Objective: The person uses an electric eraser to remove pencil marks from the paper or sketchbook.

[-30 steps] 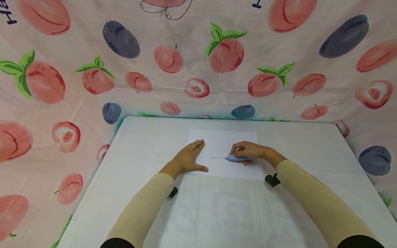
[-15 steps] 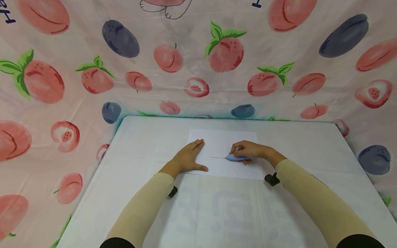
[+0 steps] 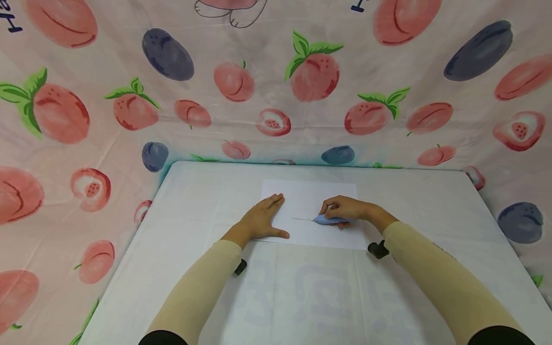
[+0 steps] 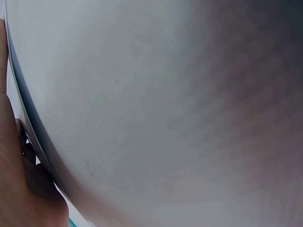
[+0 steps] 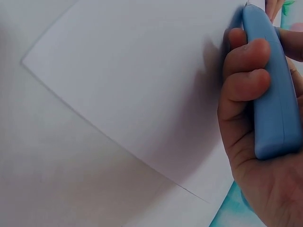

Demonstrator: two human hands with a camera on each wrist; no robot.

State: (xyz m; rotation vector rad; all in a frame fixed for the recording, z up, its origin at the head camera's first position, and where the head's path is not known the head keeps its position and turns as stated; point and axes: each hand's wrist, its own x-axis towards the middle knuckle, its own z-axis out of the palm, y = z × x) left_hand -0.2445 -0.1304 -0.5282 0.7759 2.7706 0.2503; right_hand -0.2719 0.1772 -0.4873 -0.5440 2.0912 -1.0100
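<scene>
A white sheet of paper (image 3: 310, 191) lies on the white table in the head view. My left hand (image 3: 264, 218) rests on its left part, fingers straight and thumb spread toward the near edge. The right hand (image 3: 342, 209) grips a chunky blue plastic tool with a narrow tip (image 3: 329, 220), held low over the sheet and pointing left. A thin dark line (image 3: 302, 219) runs left from that tip; whether it is a mark or part of the tool I cannot tell. In the right wrist view, curled fingers wrap the blue tool (image 5: 277, 109).
The white table cover (image 3: 207, 191) carries faint show-through lettering near the front. Behind the table hangs a fruit-print cloth (image 3: 276, 72). A small black device sits under each wrist, the right one (image 3: 378, 250) being larger in view.
</scene>
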